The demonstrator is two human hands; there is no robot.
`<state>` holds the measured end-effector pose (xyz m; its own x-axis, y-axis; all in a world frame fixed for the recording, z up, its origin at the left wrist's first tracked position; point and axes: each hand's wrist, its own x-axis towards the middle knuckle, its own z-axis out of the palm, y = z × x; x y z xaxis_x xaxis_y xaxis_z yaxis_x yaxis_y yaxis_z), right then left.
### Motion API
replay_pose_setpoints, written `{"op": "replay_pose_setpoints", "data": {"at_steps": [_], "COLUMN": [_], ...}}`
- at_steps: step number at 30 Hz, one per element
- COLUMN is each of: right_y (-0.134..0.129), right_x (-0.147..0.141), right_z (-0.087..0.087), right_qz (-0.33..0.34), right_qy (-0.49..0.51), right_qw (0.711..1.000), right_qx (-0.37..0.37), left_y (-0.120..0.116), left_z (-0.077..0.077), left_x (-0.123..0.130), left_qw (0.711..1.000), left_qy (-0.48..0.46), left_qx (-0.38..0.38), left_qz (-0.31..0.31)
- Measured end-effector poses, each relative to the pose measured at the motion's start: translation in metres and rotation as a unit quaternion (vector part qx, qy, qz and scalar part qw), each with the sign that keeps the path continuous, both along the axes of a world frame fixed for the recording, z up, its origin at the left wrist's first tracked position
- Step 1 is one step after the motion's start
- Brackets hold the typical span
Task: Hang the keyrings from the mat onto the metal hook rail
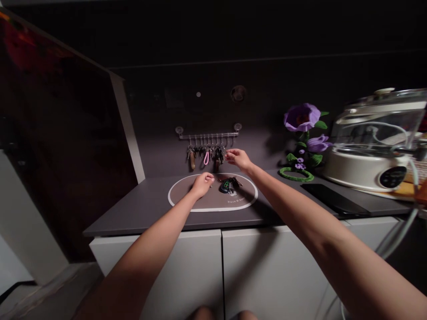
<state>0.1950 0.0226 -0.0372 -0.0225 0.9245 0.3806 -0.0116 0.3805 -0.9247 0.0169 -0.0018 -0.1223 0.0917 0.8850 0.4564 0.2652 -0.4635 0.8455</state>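
At the back of the dark table (123, 218), toward its left end, an oval mat (182, 195) with a white rim lies flat. A bunch of keys (230, 186) rests on it, right of the mat's middle; a dark fob with green marks shows on the near side of the bunch.

Above the mat, a clear rail (210, 136) is fixed to the wall by a round mount at each end. Several keys hang from its hooks: one set with a brown tag (192, 160) at the left, a pink loop (206, 157) near the middle, a dark cluster (219, 154) to the right.

Right hand (237, 158): raised in front of the rail's right part, fingertips just beside the dark cluster; contact cannot be determined. Grip: fingers bent together; whether anything is held, cannot tell.

Left hand (203, 184): above the mat, left of the bunch and apart from it. Grip: fingers curled in; contents, if any, cannot be made out.

Right part of table: purple flowers (302, 118) with a green ring base near the back edge; a flat black object (333, 198) close to the front edge; a white appliance (356, 166) toward the right end.
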Motion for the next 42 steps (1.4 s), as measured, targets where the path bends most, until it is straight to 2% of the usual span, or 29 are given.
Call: {"op": "replay_pose_setpoints", "data": {"at_steps": [7, 10, 13, 17, 22, 28, 34, 37, 42], "right_y": [-0.026, -0.034, -0.037, -0.038, -0.042, -0.042, -0.045, -0.047, -0.047], "right_x": [0.006, 0.009, 0.013, 0.02, 0.025, 0.023, 0.021, 0.02, 0.02], "right_z": [-0.017, -0.03, -0.044, -0.062, -0.068, -0.068, -0.07, -0.07, -0.071], "right_qz": [-0.003, -0.018, -0.036, -0.09, -0.151, -0.164, -0.155, -0.147, -0.139], "right_qy": [-0.015, -0.034, -0.056, -0.101, -0.236, -0.373, -0.397, -0.393, -0.378], "right_qw": [0.999, 0.998, 0.995, 0.985, 0.947, 0.893, 0.882, 0.885, 0.892], "right_qx": [0.036, 0.054, 0.075, 0.109, 0.159, 0.192, 0.2, 0.201, 0.207], "left_y": [-0.011, -0.014, -0.013, -0.011, -0.009, -0.011, -0.012, -0.013, -0.016], "left_z": [0.019, 0.024, 0.024, 0.014, 0.003, 0.004, 0.005, 0.004, 0.002], "left_x": [0.011, 0.017, 0.026, 0.038, 0.041, 0.037, 0.034, 0.033, 0.029], "left_qw": [0.999, 0.998, 0.995, 0.99, 0.974, 0.951, 0.963, 0.975, 0.99], "left_qy": [0.019, 0.048, 0.081, 0.121, 0.212, 0.303, 0.266, 0.218, 0.133], "left_qx": [-0.032, -0.035, -0.028, -0.02, -0.011, -0.008, -0.036, -0.032, 0.029], "left_qz": [-0.013, 0.009, 0.042, 0.074, 0.083, 0.069, -0.001, 0.01, 0.025]}}
